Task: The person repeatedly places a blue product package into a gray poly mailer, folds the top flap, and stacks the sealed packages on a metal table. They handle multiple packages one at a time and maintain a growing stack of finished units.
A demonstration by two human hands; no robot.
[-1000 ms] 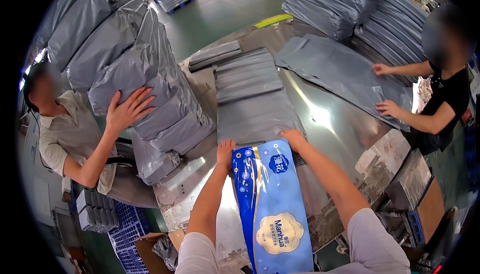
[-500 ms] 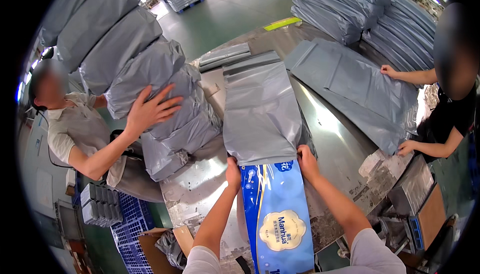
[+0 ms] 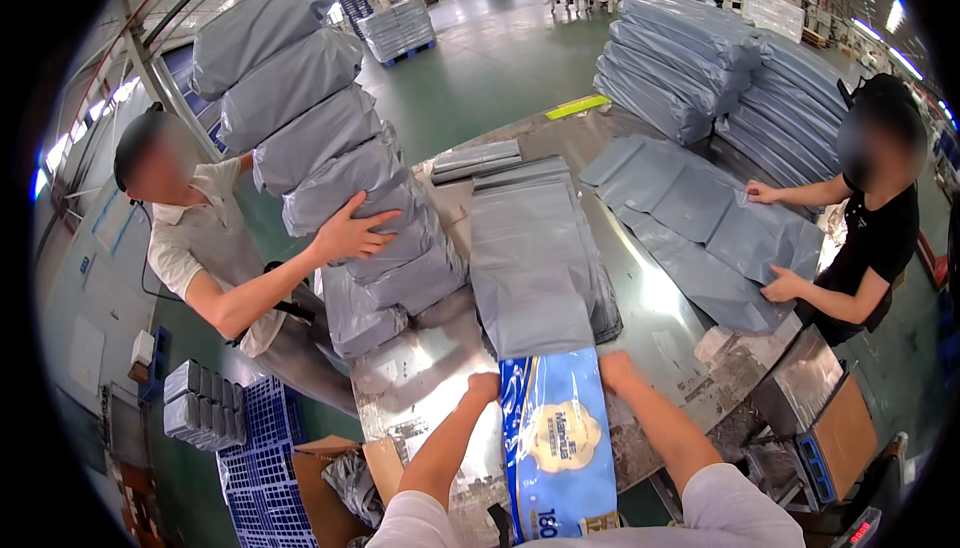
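A long blue plastic-wrapped pack (image 3: 560, 483) with a cream label lies lengthwise in front of me, its far end inside the mouth of a grey plastic bag (image 3: 530, 278). The bag lies flat on a pile of similar ones. My left hand (image 3: 484, 388) is closed at the left corner of the bag's mouth, against the pack's side. At the opposite corner my right hand (image 3: 616, 368) is closed too. The fingertips of both hands are hidden.
A co-worker's hand (image 3: 355, 233) rests on a leaning stack of filled grey bags (image 3: 310, 138) at the left. Another co-worker's hands (image 3: 785, 285) handle flat grey bags (image 3: 680, 208) at the right. More bag piles (image 3: 680, 58) stand behind the metal table (image 3: 650, 348).
The pack has gone further into the bag, its label now closer to the mouth. The right co-worker's near hand has moved left along the flat bags. My view has tilted up.
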